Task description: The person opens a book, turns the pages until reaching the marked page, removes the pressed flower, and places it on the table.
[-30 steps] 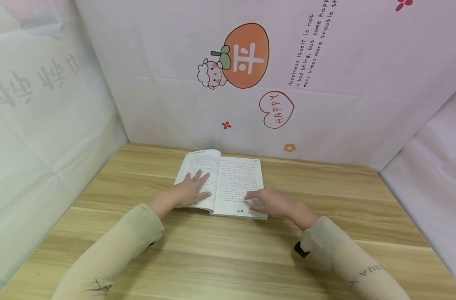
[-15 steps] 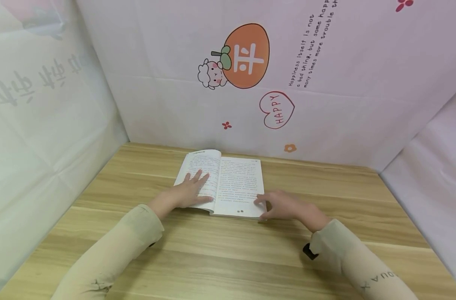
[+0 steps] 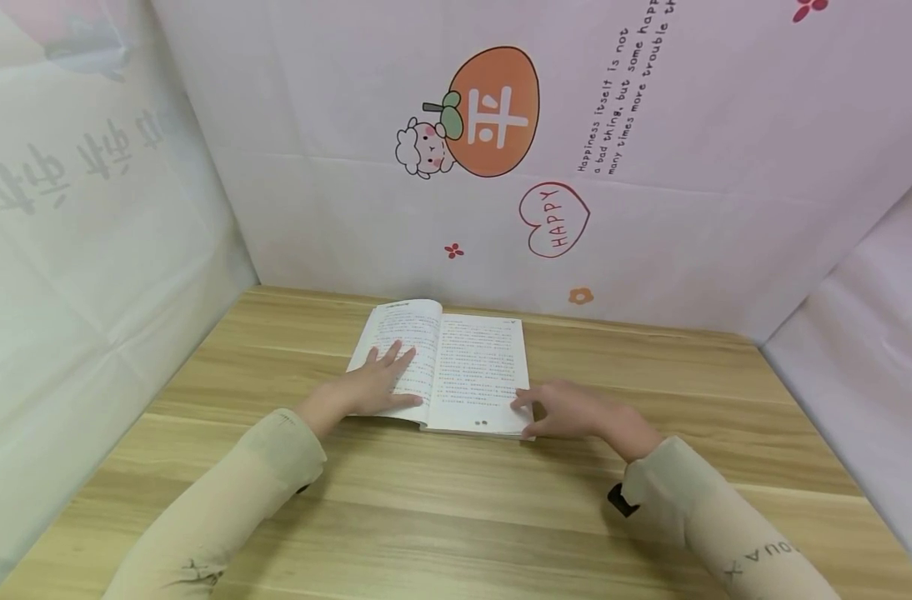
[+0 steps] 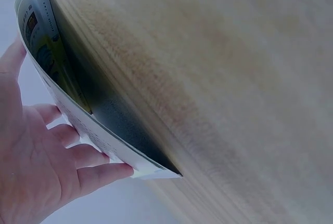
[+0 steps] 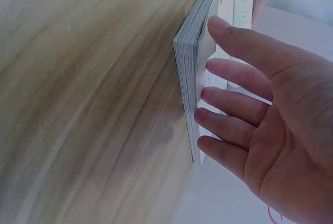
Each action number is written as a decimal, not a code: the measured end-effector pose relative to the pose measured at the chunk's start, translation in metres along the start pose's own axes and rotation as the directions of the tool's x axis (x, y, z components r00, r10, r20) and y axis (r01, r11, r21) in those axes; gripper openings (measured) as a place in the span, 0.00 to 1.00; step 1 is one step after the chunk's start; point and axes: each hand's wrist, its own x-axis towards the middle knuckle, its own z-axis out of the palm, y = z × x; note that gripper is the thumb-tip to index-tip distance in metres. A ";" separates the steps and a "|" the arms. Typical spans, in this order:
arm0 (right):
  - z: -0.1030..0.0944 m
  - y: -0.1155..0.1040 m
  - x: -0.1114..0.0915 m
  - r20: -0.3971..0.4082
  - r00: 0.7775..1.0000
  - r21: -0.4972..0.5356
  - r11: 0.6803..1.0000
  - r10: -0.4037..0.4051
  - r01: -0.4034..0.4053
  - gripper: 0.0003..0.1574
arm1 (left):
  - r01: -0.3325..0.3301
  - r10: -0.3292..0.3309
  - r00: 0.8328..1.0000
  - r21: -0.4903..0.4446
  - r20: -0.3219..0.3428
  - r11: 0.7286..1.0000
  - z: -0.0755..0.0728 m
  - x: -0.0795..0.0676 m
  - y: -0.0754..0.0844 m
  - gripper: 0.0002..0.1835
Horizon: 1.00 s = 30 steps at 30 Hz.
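An open paperback book (image 3: 477, 358) with printed pages lies on the wooden table near the back wall. My left hand (image 3: 377, 388) rests with spread fingers on the left page. In the left wrist view that page side (image 4: 99, 135) bows up from the table, with a coloured inner cover showing beneath. At the lower right corner is my right hand (image 3: 564, 408), its thumb and fingertips touching the right page. The right wrist view shows these fingers (image 5: 229, 128) nearly straight along the edge of the thick page block (image 5: 186, 78).
The wooden table (image 3: 441, 517) runs up to a printed cloth wall (image 3: 336, 225) just behind the book. More cloth hangs at the left side (image 3: 111, 275) and right side (image 3: 869, 292). A black band (image 3: 621, 500) shows at the right sleeve.
My right hand has slid right and slightly toward me, from on the right page to its lower outer corner. The left hand stays on the left page; the book has not moved.
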 end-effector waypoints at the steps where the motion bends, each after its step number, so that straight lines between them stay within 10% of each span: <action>1: 0.000 0.001 0.000 0.000 1.000 -0.001 1.000 -0.004 0.004 0.29 | 0.000 0.000 1.000 0.000 0.000 1.000 0.000 0.000 0.000 0.51; 14: 0.004 0.010 -0.001 -0.029 0.999 0.011 0.999 -0.039 0.040 0.24 | 0.003 -0.003 1.000 0.006 0.006 1.000 0.001 0.002 -0.002 0.51; 25: 0.010 0.012 0.011 -0.242 0.968 -0.111 0.993 -0.070 0.044 0.11 | -0.009 0.009 1.000 0.008 0.013 1.000 0.001 0.003 -0.001 0.51; 30: 0.009 0.006 0.015 -0.334 0.942 -0.094 0.993 0.037 -0.072 0.27 | -0.004 0.004 1.000 0.013 0.015 1.000 0.000 0.003 0.000 0.50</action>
